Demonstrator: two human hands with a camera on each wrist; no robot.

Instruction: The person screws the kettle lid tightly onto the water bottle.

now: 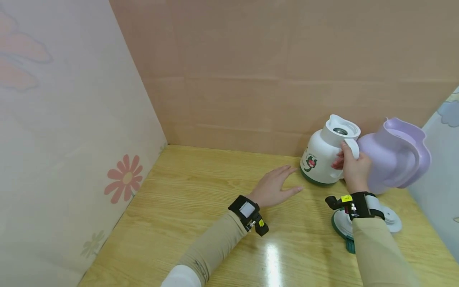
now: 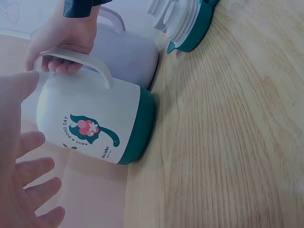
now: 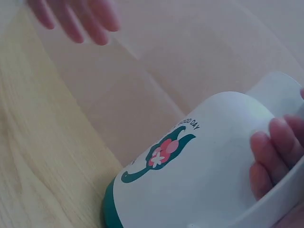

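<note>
- The right hand grips the handle of the white jug, fingers curled through the loop and showing against the jug's side in the right wrist view; the jug stands on the table near the back wall, just left of the purple jug and close beside it.
- The white jug's long axis runs bottom to top and leans a little to the right; its open mouth faces up, its green base is on the wood, its handle points right, and its flower print faces left and forward.
- The left hand rests flat on the table, fingers straight and slightly spread, holding nothing; its fingertips point at the white jug and lie near its base, not touching.
- A white and green lid lies on the table under the right wrist.
</note>
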